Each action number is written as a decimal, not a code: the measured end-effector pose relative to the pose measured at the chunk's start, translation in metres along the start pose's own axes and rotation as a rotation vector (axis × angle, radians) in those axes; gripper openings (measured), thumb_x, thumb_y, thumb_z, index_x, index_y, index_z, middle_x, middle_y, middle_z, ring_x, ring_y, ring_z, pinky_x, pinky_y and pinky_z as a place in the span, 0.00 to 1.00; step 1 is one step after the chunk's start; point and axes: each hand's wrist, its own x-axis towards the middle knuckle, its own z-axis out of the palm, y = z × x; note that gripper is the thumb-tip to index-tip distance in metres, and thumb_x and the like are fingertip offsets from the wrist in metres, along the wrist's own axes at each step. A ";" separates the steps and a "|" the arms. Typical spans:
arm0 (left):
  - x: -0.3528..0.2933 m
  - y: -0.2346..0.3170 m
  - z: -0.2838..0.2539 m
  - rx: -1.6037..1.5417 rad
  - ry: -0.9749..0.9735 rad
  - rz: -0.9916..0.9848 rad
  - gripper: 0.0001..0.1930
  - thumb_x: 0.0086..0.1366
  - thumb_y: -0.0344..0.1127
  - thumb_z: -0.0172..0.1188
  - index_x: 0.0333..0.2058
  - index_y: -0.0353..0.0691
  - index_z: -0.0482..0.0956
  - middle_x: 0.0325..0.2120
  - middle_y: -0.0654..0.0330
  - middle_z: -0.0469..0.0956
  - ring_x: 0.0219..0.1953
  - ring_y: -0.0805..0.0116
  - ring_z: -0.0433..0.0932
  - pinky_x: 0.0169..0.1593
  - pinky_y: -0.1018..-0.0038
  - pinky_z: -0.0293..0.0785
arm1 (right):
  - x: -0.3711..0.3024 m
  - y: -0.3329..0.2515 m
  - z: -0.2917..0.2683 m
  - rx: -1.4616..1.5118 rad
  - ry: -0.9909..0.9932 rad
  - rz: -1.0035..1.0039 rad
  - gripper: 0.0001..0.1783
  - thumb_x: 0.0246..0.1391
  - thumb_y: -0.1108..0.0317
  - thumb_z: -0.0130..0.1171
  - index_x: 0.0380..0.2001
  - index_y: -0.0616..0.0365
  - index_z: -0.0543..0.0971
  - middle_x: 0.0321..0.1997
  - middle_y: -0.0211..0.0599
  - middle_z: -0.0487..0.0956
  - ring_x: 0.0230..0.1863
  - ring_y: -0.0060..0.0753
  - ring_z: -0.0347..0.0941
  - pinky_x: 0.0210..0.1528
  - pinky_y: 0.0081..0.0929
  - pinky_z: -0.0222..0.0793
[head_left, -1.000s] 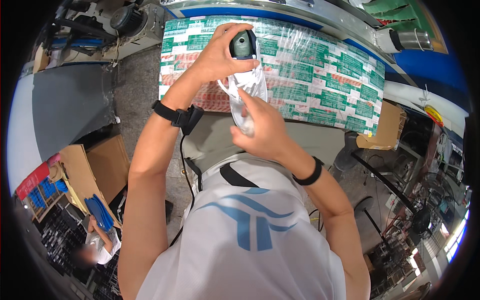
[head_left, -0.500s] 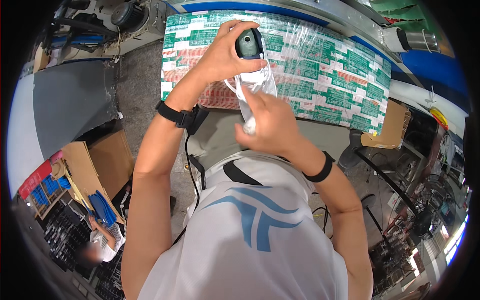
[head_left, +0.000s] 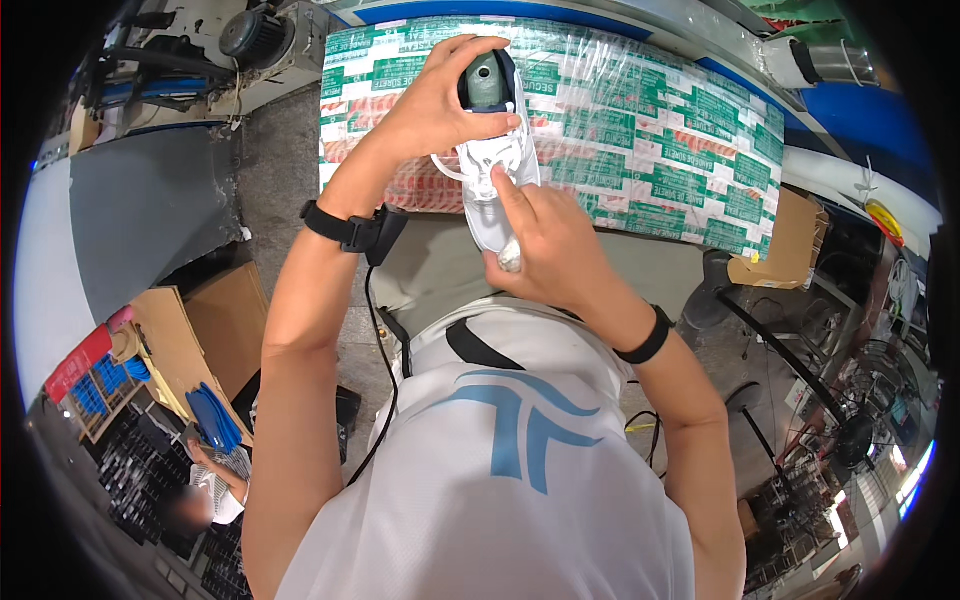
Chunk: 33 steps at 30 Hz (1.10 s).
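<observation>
A white shoe (head_left: 486,218) with laces points its toe toward me over the taped table edge. In its dark-lined opening sits a green shoe last (head_left: 490,82) with a round hole on top. My left hand (head_left: 440,105) is closed round the heel end, thumb on the near side of the collar and fingers at the far side. My right hand (head_left: 555,240) has its index finger pressed on the laces. A small white wad (head_left: 510,256), perhaps cloth, is pinched between its thumb and curled fingers beside the toe.
Green, white and red printed tape under clear film covers the work table (head_left: 620,130). A cardboard box (head_left: 785,245) stands at its right end. A motor (head_left: 255,38) is at the far left. Another person (head_left: 215,490) is at the lower left, near blue items (head_left: 212,415).
My right index finger has moved down onto the laces, and the hand is no longer blurred. The shoe has shifted slightly left, and more of its upper shows.
</observation>
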 end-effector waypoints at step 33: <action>-0.016 -0.011 -0.037 -0.441 -0.060 -0.175 0.58 0.58 0.36 0.84 0.84 0.51 0.61 0.78 0.47 0.64 0.78 0.51 0.68 0.78 0.58 0.69 | -0.017 -0.005 -0.005 0.249 0.119 0.241 0.53 0.53 0.58 0.77 0.77 0.70 0.67 0.48 0.53 0.82 0.49 0.57 0.80 0.52 0.50 0.77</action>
